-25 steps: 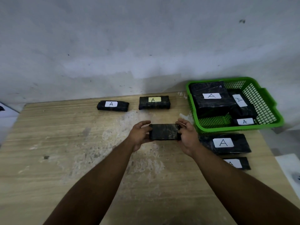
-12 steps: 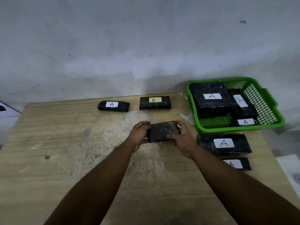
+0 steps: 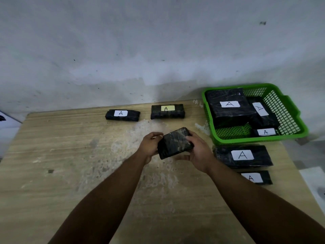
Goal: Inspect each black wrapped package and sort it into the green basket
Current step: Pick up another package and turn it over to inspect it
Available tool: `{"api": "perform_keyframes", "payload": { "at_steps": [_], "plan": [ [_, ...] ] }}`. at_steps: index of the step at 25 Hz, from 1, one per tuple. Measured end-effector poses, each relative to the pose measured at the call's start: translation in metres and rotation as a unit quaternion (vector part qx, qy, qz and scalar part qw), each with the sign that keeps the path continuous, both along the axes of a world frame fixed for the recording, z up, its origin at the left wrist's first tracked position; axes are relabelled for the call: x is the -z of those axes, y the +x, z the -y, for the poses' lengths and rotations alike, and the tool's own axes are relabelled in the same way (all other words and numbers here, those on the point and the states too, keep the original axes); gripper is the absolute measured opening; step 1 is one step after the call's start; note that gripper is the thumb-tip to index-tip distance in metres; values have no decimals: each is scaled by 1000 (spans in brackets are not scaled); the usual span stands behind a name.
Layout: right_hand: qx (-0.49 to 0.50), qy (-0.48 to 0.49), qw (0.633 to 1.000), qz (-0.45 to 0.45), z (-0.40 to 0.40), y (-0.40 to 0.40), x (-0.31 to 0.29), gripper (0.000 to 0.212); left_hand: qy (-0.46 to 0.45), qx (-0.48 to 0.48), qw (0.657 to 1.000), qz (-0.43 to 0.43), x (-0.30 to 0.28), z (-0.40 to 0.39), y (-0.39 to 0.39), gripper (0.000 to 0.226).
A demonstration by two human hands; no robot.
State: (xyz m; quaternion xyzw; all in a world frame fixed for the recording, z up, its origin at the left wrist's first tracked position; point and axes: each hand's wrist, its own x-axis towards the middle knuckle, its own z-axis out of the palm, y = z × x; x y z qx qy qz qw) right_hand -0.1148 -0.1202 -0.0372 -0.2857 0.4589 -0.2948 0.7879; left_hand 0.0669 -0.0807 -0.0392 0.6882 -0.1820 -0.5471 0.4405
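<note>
Above the middle of the wooden table, my left hand (image 3: pixel 149 147) and my right hand (image 3: pixel 199 153) both grip a black wrapped package (image 3: pixel 175 143), tilted with its right end raised; no label shows on it. The green basket (image 3: pixel 297 117) stands at the back right and holds three black packages labelled A (image 3: pixel 228 106). Two more labelled packages (image 3: pixel 243 155) lie in front of the basket, the nearer one (image 3: pixel 256 177) partly hidden by my right forearm. At the back of the table lie a package with a white label (image 3: pixel 122 115) and one with a yellow label (image 3: pixel 167 111).
The wooden table (image 3: pixel 70 173) runs up to a pale wall (image 3: pixel 140 50) at the back. Its right edge lies just beyond the packages, with a white sheet (image 3: pixel 314 184) below it. A worn white patch marks the table's centre.
The package between my hands has turned: it was held level by its two ends, and now it is tilted with its broad unlabelled face towards me. My right hand has shifted under it.
</note>
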Motion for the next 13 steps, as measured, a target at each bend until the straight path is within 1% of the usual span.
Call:
{"api": "perform_keyframes", "payload": {
  "at_steps": [2,4,6,9,13],
  "plan": [
    [25,31,999,21,2,4,0,31,17,11,1000,-19,2,-1,-3,24],
    [34,19,999,3,1,8,-1,28,22,5,999,-46,0,-1,-8,26],
    [20,-27,999,-14,-1,11,-5,23,11,-25,997,-73,-2,0,-12,25],
    [-14,-111,993,-30,-4,9,-12,21,-6,-51,994,-95,0,1,-13,26],
    [-11,-154,986,-58,-3,8,-15,18,-35,-40,994,-91,2,-2,-10,31]
  ]
}}
